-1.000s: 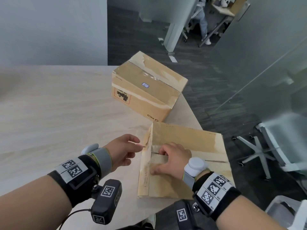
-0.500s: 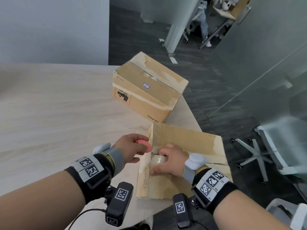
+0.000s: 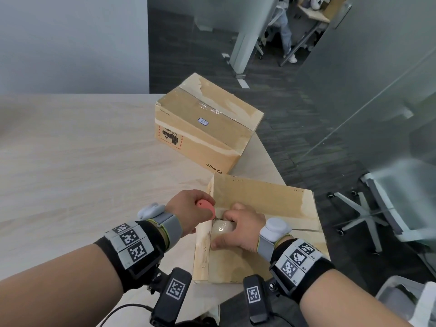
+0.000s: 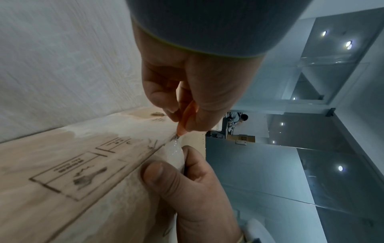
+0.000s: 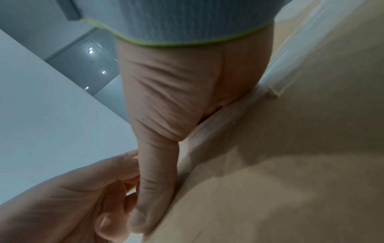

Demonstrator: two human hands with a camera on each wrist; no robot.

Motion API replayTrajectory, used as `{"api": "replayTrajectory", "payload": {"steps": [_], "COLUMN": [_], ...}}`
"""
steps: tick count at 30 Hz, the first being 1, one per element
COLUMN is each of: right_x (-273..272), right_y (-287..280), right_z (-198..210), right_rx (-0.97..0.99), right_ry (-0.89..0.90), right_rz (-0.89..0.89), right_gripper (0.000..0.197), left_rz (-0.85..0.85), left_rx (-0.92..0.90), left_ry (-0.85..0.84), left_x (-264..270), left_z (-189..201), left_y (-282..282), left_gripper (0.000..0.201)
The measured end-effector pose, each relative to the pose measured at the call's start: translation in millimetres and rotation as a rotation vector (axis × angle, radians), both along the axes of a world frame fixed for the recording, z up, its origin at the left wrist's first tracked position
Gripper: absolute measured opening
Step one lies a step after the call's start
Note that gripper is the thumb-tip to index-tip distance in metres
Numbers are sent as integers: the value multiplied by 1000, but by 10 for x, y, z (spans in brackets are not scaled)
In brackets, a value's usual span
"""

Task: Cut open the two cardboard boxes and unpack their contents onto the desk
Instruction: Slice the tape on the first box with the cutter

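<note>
Since a second ago, left hand (image 3: 188, 208) brought pink cutter (image 3: 207, 207) (pinched) to near box (image 3: 264, 204) tape; right hand (image 3: 238, 228) grips flap; pale wood desk (image 3: 77, 161), glass-walled office.

Head view looks down and forward over the desk (image 3: 70, 161) from above. Left wrist view sits close, facing along the hand to the near box (image 4: 62, 189) edge. Right wrist view, equally close, shares that edge.
</note>
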State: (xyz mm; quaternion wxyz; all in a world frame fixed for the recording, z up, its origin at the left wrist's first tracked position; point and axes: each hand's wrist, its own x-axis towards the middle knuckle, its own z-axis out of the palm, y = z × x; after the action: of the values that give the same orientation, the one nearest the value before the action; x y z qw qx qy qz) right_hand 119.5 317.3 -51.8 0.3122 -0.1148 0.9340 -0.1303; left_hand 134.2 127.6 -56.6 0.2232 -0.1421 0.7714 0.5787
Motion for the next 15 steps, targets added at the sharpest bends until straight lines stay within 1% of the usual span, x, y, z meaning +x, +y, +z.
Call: {"api": "replayTrajectory", "payload": {"steps": [6,10,15], "right_x": [-12,-6,-16], "right_y": [11,31,32], "right_z": [-35,-32,-37], "right_rx": [-2,-12,-40], "right_ry": [10,6,-8], "right_rz": [-2,2,-9], "right_gripper": [66,67,64], "left_rz": [17,26,-25], "left_rx": [42,47,11], "left_ry": [-42,-49,-26], "left_x": [11,43,9], "left_z": [-16,-38,5], "left_y": [-19,-14,37], "left_gripper": [22,18,19]}}
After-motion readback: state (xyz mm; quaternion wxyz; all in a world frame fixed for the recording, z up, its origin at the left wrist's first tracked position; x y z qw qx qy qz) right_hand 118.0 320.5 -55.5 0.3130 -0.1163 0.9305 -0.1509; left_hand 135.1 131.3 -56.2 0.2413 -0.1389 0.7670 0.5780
